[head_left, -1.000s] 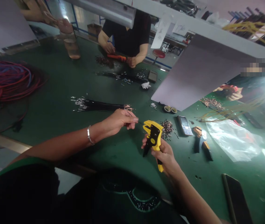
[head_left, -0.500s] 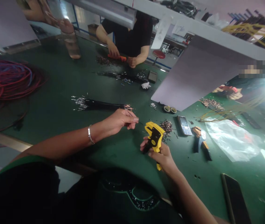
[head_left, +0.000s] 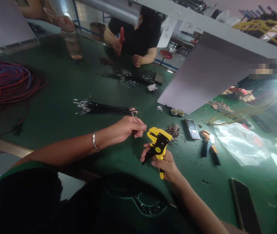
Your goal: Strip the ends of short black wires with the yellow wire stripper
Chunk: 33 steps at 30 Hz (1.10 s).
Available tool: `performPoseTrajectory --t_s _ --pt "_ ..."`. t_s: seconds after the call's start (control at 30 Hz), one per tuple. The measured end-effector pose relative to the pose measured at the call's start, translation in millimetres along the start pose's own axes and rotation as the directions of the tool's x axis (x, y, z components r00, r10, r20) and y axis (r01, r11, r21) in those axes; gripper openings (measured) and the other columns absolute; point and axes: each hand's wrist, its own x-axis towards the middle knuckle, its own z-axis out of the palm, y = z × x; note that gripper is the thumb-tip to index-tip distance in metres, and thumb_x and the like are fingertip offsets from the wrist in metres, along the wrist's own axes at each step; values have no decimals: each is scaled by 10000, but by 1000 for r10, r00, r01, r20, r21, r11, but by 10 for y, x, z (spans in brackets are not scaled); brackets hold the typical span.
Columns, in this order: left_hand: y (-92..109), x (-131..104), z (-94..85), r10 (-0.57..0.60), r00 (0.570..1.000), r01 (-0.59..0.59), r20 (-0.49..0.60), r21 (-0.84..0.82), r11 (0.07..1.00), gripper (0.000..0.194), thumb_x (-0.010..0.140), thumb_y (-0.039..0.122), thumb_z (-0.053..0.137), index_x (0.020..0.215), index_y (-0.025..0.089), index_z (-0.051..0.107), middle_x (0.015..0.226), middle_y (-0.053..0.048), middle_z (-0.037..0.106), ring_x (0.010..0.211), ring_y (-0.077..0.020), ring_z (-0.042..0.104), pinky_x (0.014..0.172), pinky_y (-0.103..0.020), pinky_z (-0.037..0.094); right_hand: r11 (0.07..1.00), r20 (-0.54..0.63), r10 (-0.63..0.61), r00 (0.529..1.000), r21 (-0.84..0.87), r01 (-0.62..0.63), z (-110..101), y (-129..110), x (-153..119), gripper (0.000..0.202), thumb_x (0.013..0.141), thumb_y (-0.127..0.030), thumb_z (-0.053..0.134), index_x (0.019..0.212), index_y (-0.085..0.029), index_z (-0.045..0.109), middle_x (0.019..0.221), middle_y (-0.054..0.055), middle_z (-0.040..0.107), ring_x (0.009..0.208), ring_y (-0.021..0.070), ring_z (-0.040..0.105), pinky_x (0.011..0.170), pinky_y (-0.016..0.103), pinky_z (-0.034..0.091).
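My left hand (head_left: 131, 126) is pinched on a thin black wire, its tip by the jaws of a yellow and black wire stripper (head_left: 159, 143). My right hand (head_left: 162, 161) is wrapped round the stripper's handles, which look more spread. A bundle of black wires (head_left: 106, 109) with silvery ends on the left and coppery ends on the right lies just beyond my left hand. Behind the stripper is a pile of small dark and coppery bits (head_left: 173, 131).
A keypad phone (head_left: 192, 129), an orange and black tool (head_left: 210, 146), a plastic bag (head_left: 243, 143) and a smartphone (head_left: 246, 206) lie on the right. Red cables (head_left: 6, 87) lie left. A grey divider (head_left: 201, 71) stands behind. Two people work across the table.
The stripper has moved slightly left, nearer my left hand, and its handles have spread. Across the table, a person's hand has raised a red tool upright.
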Motion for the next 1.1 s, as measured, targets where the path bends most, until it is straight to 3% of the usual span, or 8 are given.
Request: performPoseTrajectory --t_s 0.57,1.1 --pt "-20 0 13 -38 999 38 -11 -2 999 133 714 205 722 655 128 630 493 -24 601 459 -92 493 501 -261 324 998 0 -20 1000 56 20 5 16 -3 435 692 -178 679 1119 -151 604 840 66 663 748 233 620 797 483 498" --pt "-22 -8 -21 -16 1000 15 11 30 999 141 690 208 724 642 117 629 490 -27 598 452 -91 503 491 -256 322 997 27 -50 998 61 49 2 60 -5 353 745 -179 686 1089 -146 615 748 31 639 640 189 608 660 407 526"
